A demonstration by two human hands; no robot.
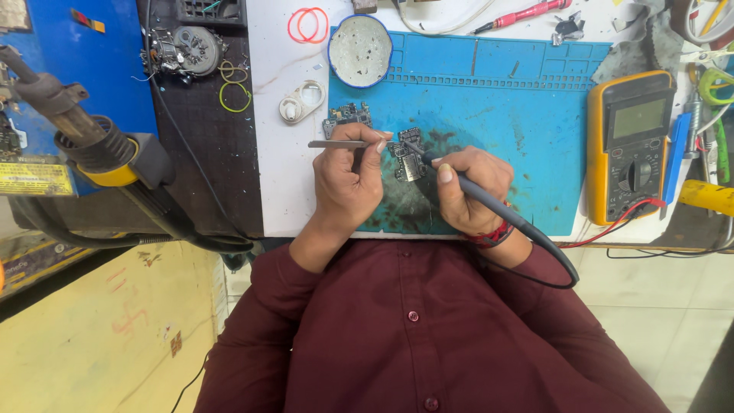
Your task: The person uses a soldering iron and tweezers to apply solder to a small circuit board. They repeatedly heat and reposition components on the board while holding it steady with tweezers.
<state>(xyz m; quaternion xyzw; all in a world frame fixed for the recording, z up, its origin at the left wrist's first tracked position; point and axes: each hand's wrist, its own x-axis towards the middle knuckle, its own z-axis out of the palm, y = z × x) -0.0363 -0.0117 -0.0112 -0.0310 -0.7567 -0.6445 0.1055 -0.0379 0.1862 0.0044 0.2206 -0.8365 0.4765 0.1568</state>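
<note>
A small dark circuit board [408, 159] lies on the blue work mat [520, 115] at the table's near edge. My left hand [348, 180] grips metal tweezers [336, 144] that stick out to the left, with the fingers just left of the board. My right hand [466, 187] holds a dark soldering iron [489, 200] like a pen. Its tip rests on the top of the board, and its cable loops down past my wrist. A second small board [345, 116] lies just beyond my left hand.
A yellow multimeter [628, 145] with red and black leads stands at the right. A round blue-rimmed dish [359, 50] sits at the mat's far left corner. A hot-air gun [84, 141] on a holder is at the far left. Hand tools crowd the right edge.
</note>
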